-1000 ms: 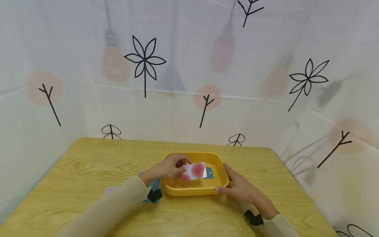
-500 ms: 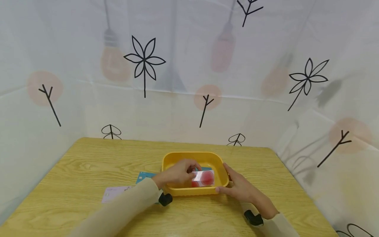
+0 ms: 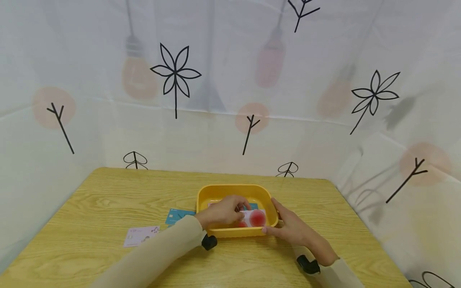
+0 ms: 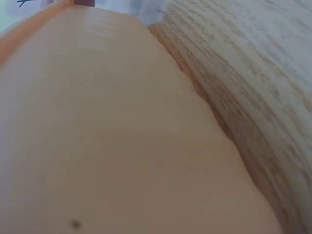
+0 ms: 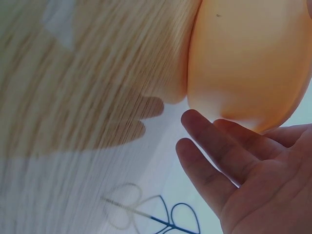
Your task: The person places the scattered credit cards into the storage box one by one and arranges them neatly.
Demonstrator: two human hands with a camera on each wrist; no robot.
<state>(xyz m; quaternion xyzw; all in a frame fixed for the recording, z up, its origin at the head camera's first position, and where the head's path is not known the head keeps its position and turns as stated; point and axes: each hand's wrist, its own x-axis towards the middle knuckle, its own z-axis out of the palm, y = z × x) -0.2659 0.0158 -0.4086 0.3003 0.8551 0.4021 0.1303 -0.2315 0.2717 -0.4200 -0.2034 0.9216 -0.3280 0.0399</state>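
My left hand (image 3: 225,210) reaches over the front rim of a yellow plastic tray (image 3: 264,196) and pinches a white card with red circles (image 3: 257,218) low inside it. A blue card (image 3: 254,206) shows behind that card in the tray, and a sliver of another pale card peeks out at the left hand. My right hand (image 3: 293,228) rests against the tray's right end, thumb at the front rim. In the right wrist view its fingers lie fairly straight beside the tray wall (image 5: 248,58). The tray's wall (image 4: 122,122) fills most of the left wrist view, hiding the left fingers.
On the wooden table (image 3: 137,196), left of the tray, lie a pale VIP card (image 3: 141,236) and blue card material (image 3: 178,216) partly covered by the left sleeve. A patterned white cloth (image 3: 216,136) hangs behind the table and at both sides.
My left hand has moved right and slightly down into the tray with the white card. The VIP card and blue card at left have come into fuller view. My right hand stays put.
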